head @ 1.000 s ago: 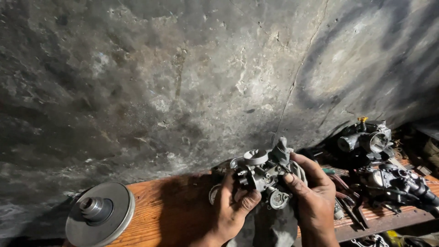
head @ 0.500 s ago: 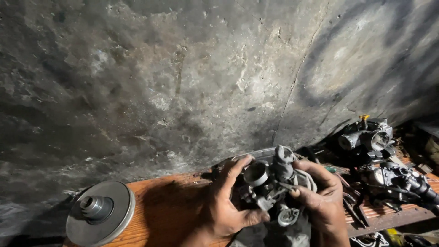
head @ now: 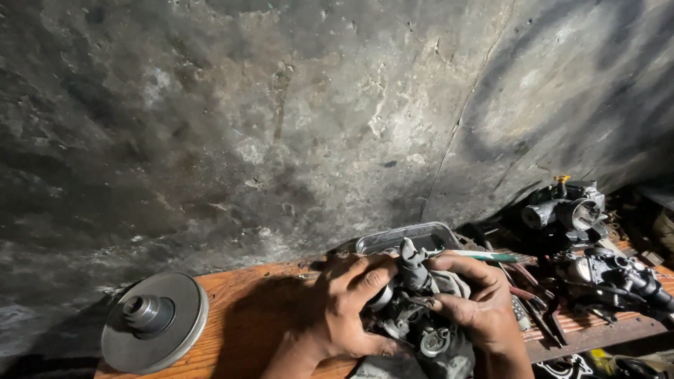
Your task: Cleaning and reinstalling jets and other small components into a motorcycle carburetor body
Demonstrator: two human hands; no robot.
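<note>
Grey metal carburettor (head: 414,309) held above the near edge of the orange wooden bench (head: 260,309), low in the centre of the view, gripped between both hands. Left hand (head: 347,309) wrapped around the left side of the body, fingers curled over the top, thumb pressed against a round port. Right hand (head: 477,305) closed over the right side, fingers bent inward onto the casting, thumb tip pressing near the middle. Lower part of the carburettor resting on or just above a grey rag (head: 421,358); contact not determinable. Shallow metal tray (head: 411,237) directly behind the hands, against the wall. Green-handled tool (head: 484,257) lying just right of the tray. Second carburettor (head: 565,207) at far right near the wall; third, darker one (head: 618,277) in front of it. Pliers and small tools (head: 537,309) between these and the right hand. Round pulley disc (head: 154,321) well apart at the left end of the bench. Rough, soot-stained concrete wall (head: 316,119) behind everything.
</note>
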